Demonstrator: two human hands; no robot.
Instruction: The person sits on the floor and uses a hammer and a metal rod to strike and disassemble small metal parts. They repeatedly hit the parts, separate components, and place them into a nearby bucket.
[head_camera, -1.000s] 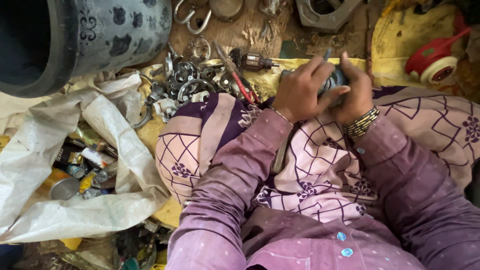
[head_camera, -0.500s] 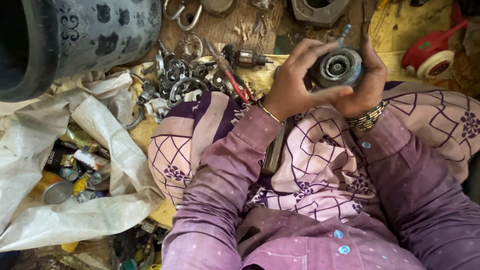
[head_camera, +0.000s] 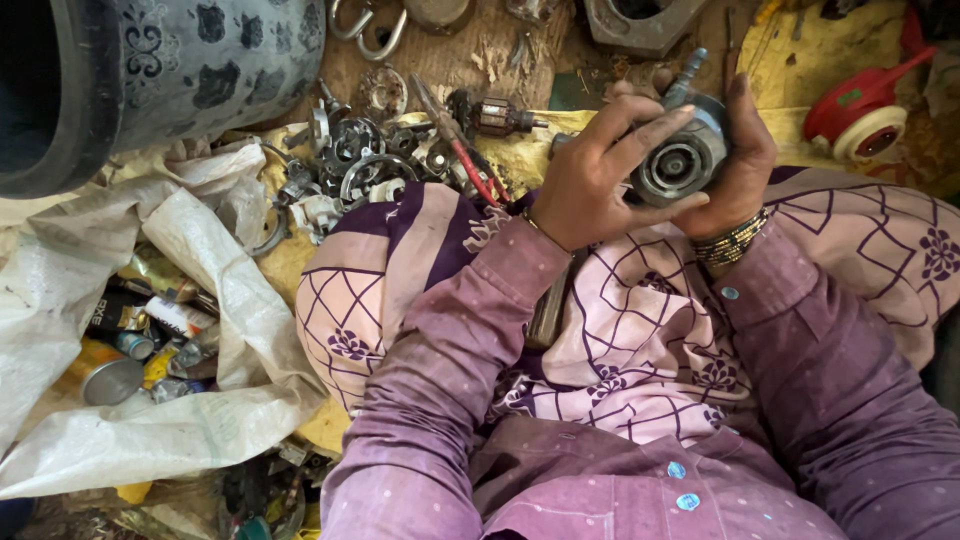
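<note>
Hands grip one round metal part (head_camera: 685, 160) over my lap: left hand (head_camera: 590, 180) closed on its front, right hand (head_camera: 745, 160) behind. Loose metal pieces (head_camera: 370, 165) (many unsorted) lie left of them; nothing looks finished.

A dirt floor (head_camera: 480, 60) strewn with metal scrap (head_camera: 370, 160), beside a white sack (head_camera: 150, 430) and a dark patterned pot (head_camera: 150, 70).

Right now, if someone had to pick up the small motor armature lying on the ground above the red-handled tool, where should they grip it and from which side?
Grip the motor armature across its thick wound middle, coming straight down from above. It lies flat with its thin shaft pointing right, and the sides of its body look clear, though the red-handled tool lies close on the left.
</note>
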